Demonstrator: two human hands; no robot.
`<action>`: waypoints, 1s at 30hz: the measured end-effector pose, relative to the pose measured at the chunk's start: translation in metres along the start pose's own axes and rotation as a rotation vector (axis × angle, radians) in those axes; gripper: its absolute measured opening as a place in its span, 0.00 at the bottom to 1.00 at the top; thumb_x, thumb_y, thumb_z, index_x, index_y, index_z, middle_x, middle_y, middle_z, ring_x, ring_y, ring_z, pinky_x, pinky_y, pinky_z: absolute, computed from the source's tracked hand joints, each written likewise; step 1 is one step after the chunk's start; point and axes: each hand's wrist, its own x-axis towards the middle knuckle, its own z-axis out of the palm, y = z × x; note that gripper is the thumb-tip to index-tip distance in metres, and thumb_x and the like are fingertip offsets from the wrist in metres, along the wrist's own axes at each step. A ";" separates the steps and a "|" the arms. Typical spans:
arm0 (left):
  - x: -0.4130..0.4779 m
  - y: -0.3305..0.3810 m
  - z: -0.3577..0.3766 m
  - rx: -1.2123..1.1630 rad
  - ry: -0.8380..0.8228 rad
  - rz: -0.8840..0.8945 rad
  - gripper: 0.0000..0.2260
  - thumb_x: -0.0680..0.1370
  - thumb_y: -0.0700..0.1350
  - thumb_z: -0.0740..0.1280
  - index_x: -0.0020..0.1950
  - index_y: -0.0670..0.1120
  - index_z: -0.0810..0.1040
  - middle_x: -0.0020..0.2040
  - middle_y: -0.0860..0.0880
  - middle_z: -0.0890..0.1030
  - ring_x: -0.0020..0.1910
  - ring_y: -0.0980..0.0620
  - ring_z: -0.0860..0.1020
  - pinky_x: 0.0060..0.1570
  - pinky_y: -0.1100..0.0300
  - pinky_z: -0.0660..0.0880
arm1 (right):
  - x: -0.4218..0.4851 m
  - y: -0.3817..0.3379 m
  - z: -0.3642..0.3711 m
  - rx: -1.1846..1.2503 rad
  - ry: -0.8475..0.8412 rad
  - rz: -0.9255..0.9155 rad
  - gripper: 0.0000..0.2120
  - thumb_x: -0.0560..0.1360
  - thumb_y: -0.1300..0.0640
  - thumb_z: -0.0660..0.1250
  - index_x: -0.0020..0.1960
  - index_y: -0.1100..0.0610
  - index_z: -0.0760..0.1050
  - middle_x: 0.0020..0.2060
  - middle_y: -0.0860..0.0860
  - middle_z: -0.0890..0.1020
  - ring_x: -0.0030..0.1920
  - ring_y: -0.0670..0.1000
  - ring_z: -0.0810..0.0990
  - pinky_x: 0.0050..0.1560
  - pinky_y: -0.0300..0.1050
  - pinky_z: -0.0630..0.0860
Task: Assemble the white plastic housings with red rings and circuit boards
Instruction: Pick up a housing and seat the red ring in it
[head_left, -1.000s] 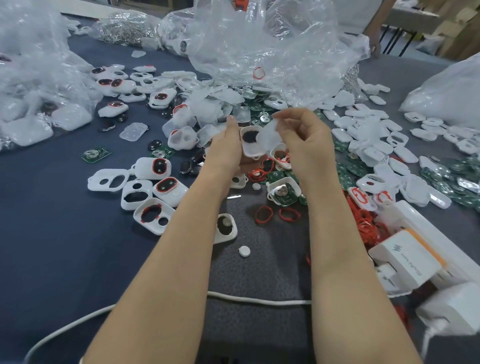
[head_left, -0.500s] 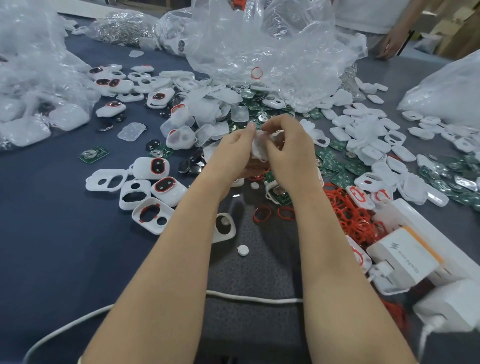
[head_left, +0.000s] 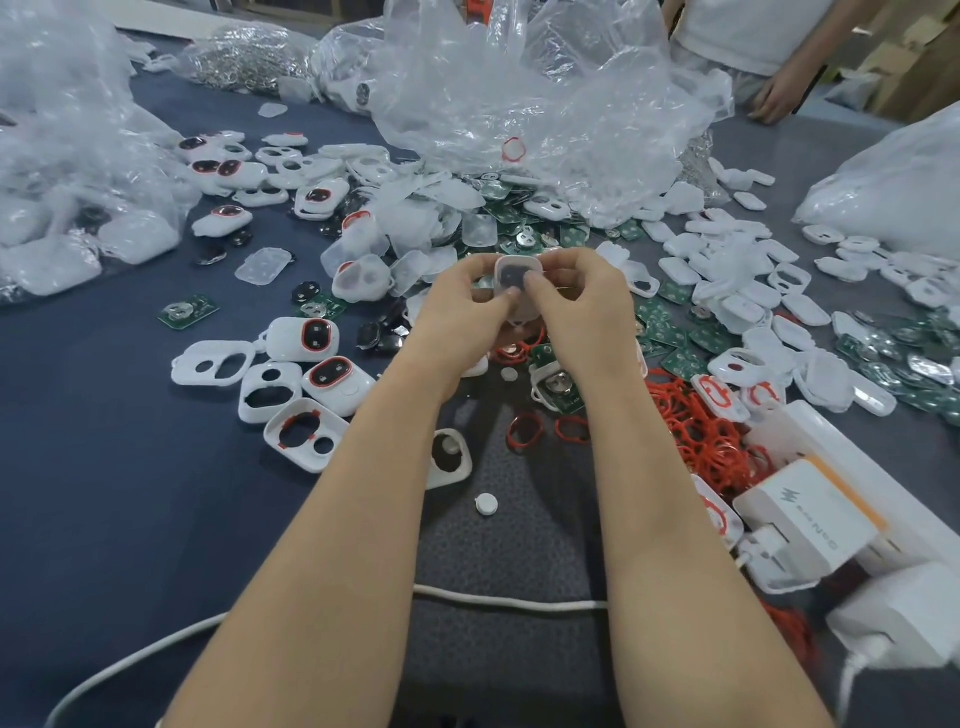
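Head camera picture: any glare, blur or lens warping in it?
Head view: soft even light, weak shadows; pale glare on the crumpled clear plastic bag; wide-angle stretch swells the forearms near the bottom edge; the small white plastic housing between the left hand and right hand is fairly sharp, the far corners softer.

Hands have closed up at frame centre: left hand (head_left: 462, 306) and right hand (head_left: 582, 306) both pinch the white housing (head_left: 519, 312), clear cover (head_left: 517, 273) apparently pressed on.

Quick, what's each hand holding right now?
Left hand: pinches the housing.
Right hand: pinches the same housing.
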 end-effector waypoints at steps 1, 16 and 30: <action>-0.001 0.000 0.000 -0.009 -0.005 0.000 0.10 0.80 0.36 0.64 0.61 0.45 0.76 0.44 0.46 0.82 0.40 0.54 0.82 0.42 0.62 0.81 | 0.000 0.001 0.001 -0.002 0.009 -0.004 0.02 0.75 0.58 0.69 0.46 0.53 0.76 0.37 0.42 0.78 0.39 0.40 0.76 0.38 0.27 0.70; 0.003 0.006 -0.007 -0.334 0.351 0.002 0.08 0.81 0.36 0.59 0.51 0.47 0.74 0.56 0.38 0.80 0.34 0.55 0.84 0.32 0.67 0.77 | 0.003 0.005 -0.011 -0.228 0.071 0.076 0.09 0.75 0.63 0.62 0.49 0.55 0.79 0.35 0.42 0.75 0.30 0.40 0.72 0.30 0.27 0.66; 0.002 0.008 -0.009 -0.307 0.385 0.050 0.09 0.80 0.35 0.63 0.46 0.49 0.72 0.45 0.45 0.79 0.37 0.50 0.84 0.34 0.65 0.78 | 0.004 0.005 -0.010 -0.465 0.063 0.092 0.18 0.76 0.62 0.58 0.64 0.53 0.75 0.62 0.54 0.77 0.64 0.57 0.71 0.63 0.49 0.68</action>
